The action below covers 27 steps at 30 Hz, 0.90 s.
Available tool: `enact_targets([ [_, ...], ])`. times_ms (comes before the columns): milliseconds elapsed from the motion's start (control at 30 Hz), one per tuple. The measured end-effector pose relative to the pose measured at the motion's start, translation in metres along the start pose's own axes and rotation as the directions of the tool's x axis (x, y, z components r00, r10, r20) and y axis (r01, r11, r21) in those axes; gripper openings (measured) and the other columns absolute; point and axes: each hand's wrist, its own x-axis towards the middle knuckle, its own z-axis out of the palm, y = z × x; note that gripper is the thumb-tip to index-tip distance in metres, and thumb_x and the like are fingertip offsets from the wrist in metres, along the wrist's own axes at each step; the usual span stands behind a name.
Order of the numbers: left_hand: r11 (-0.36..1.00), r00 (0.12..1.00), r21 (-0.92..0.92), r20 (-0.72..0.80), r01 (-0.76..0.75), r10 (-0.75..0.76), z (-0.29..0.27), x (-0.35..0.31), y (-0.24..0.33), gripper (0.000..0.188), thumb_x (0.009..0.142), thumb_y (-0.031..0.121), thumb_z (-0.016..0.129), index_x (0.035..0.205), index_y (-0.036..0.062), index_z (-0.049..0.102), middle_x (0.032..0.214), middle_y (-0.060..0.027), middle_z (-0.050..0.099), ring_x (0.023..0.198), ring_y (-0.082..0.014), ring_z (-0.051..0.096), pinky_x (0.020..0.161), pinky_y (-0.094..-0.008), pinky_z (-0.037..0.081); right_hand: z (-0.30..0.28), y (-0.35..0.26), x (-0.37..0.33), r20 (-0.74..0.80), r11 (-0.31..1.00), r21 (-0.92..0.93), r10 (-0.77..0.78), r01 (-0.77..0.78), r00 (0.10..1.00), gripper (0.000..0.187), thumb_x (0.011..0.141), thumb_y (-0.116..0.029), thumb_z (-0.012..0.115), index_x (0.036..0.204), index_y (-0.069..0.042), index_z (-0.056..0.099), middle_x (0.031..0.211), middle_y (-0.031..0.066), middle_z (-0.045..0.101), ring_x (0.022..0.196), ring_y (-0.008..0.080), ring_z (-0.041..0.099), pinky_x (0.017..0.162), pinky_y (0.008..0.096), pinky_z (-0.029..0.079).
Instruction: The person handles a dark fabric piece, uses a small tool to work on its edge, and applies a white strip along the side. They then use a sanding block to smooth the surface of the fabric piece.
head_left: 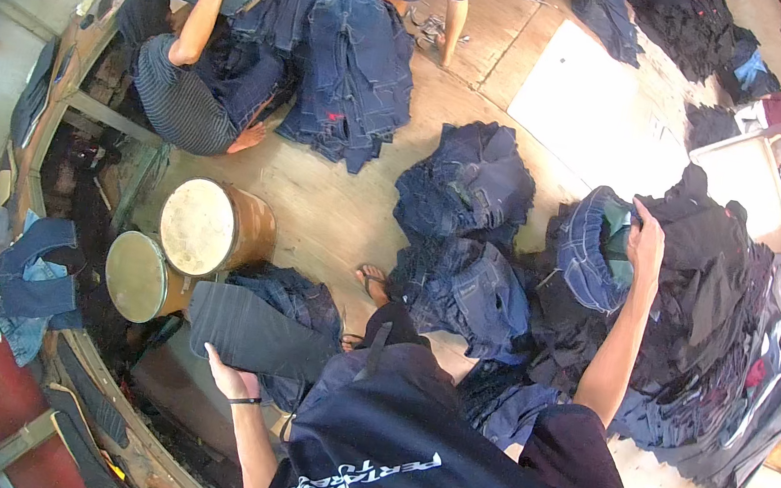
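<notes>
The person's left hand (227, 379) presses on the near edge of a flat dark grey board (258, 330). The fingers lie open on it. The board rests on blue jeans (301, 299) on the floor, beside two round drums (201, 228). Its long side runs left to right. It could slip off the soft jeans. The right hand (645, 244) has its fingers closed on dark cloth atop the big pile of clothes (702, 321), which could tumble if pulled.
</notes>
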Motion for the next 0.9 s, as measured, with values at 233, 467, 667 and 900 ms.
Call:
enact_targets([
  [233,0.993,0.993,0.012,0.004,-0.115,0.114,0.037,0.008,-0.012,0.064,0.109,0.044,0.063,0.152,-0.0011,0.05,0.155,-0.0169,0.055,0.14,-0.0329,0.056,0.119,-0.0482,0.045,0.111,-0.065,0.057,0.108,0.973,-0.212,-0.07,0.091,0.992,0.06,0.099,-0.018,0.064,0.157,-0.014,0.051,0.128,0.0267,0.066,0.114,0.048,0.067,0.1,0.0563,0.053],
  [467,0.984,0.986,-0.073,0.012,-0.164,0.165,0.087,0.017,0.006,0.049,0.113,0.034,0.058,0.148,0.0001,0.054,0.148,-0.0139,0.062,0.133,-0.0287,0.061,0.115,-0.045,0.048,0.258,-0.329,-0.07,0.591,0.728,0.681,-0.608,0.075,0.529,0.069,0.095,-0.042,0.079,0.146,0.001,0.061,0.138,0.0235,0.07,0.124,0.0348,0.07,0.105,0.0453,0.055],
  [667,0.962,0.983,-0.205,-0.003,-0.179,0.183,0.132,0.027,0.038,0.045,0.111,0.033,0.061,0.144,0.0012,0.058,0.142,-0.0138,0.065,0.129,-0.0282,0.063,0.11,-0.0448,0.052,0.218,-0.442,-0.196,0.512,0.52,0.843,-0.854,-0.139,-0.09,0.073,0.103,-0.046,0.073,0.151,0.006,0.053,0.143,0.017,0.066,0.132,0.0269,0.059,0.115,0.0376,0.044],
  [900,0.918,0.943,0.238,0.179,-0.317,0.28,0.159,0.014,0.086,0.043,0.1,0.012,0.075,0.139,-0.002,0.062,0.131,-0.0135,0.071,0.116,-0.0245,0.071,0.099,-0.038,0.057,0.181,-0.46,-0.172,0.546,0.563,0.819,-0.823,-0.107,-0.156,0.081,0.101,-0.053,0.072,0.152,0.007,0.051,0.147,0.0228,0.063,0.137,0.0322,0.059,0.116,0.0416,0.045],
])
